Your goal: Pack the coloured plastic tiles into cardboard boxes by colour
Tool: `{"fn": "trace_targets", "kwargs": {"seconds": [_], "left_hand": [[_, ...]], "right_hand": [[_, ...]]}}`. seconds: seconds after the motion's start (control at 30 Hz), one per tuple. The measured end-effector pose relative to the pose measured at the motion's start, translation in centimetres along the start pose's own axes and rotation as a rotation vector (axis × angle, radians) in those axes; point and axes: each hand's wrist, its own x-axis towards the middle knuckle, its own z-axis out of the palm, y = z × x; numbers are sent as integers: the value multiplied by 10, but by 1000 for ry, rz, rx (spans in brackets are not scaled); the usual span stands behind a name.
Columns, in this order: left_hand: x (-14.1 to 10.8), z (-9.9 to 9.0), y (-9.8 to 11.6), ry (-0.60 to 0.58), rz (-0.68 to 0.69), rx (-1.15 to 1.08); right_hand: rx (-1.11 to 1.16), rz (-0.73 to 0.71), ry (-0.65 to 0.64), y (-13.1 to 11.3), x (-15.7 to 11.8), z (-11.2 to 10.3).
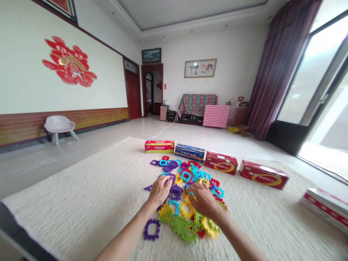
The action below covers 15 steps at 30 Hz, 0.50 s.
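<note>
Colourful interlocking plastic pieces, purple, blue, red, yellow and green, lie in a loose pile on a cream quilted mat [114, 181]. My left hand [161, 189] rests at the pile's left side, its fingers bent over a purple piece; whether it grips that piece is not clear. Over the middle right of the pile is my right hand [201, 197], fingers curled down near yellow pieces, their tips partly hidden. One purple square frame [152, 230] lies apart at the near left. Green pieces [182, 226] sit at the near edge.
Beyond the pile stand a red and yellow box [159, 146], a blue box [189, 152] and two dark red boxes [221, 162], [263, 174] in a row. A white and red box [327, 206] is at the right edge. A white chair [59, 125] stands far left.
</note>
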Motion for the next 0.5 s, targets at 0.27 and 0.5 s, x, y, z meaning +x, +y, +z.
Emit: {"fn": "trace_targets", "kwargs": {"seconds": [0.27,0.5], "left_hand": [[147,18,-77,-62,-145,116],[205,66,-111,-134,-200,186]], "right_hand": [[18,155,-8,105,90,11],[-5,301,-100,151,161,56]]}}
